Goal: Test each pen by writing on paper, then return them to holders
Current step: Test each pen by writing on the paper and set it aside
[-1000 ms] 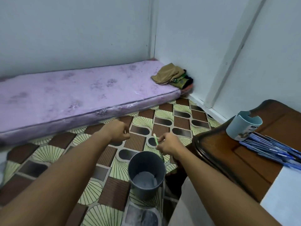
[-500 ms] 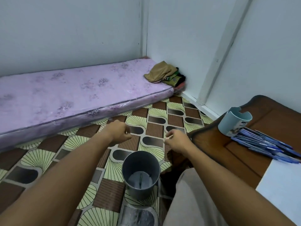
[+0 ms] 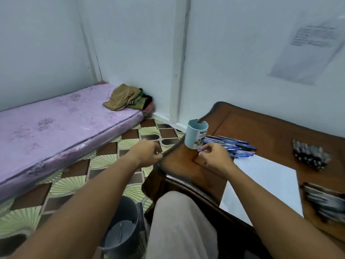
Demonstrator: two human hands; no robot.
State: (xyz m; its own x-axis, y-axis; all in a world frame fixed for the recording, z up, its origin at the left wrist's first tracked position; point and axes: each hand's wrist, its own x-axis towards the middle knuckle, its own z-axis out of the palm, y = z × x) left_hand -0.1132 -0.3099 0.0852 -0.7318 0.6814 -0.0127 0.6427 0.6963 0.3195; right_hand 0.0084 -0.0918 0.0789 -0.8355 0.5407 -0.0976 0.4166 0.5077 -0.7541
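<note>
— While we look down our own arms, where do our hands sit?

— Our right hand [image 3: 214, 156] reaches over the near left corner of the table [image 3: 270, 131], knuckles up and wrist bent, its curled fingers pinching the end of one blue pen [image 3: 202, 150] at the edge of the pile.

— And the pile itself?

— The blue pens [image 3: 233, 146] lie fanned flat on the table just right of the light blue holder [image 3: 196, 134], which stands upright near the table's left edge. Our fingertips are just beside the holder's base; we cannot tell whether they touch it.

— What about the left?

— Our left hand [image 3: 147, 153] hangs off the table, above the floor [image 3: 112, 161] and close to the table's left edge, forearm stretched forward. Its fingers are curled in; something small seems pinched at the tips, but motion blur keeps us from telling what, or whether anything is there.

— The paper?

— A white sheet of paper [image 3: 265, 184] lies along the table's near edge, right of our right forearm. Two heaps of dark pens, the far heap [image 3: 309, 156] and the near heap [image 3: 324, 202], lie towards the right edge.

— Anything below?

— A grey bucket [image 3: 121, 230] stands on the floor between our forearms, beside our knee [image 3: 179, 221]. A purple mattress [image 3: 56, 131] runs along the left wall with folded clothes [image 3: 127, 98] on its far corner.
</note>
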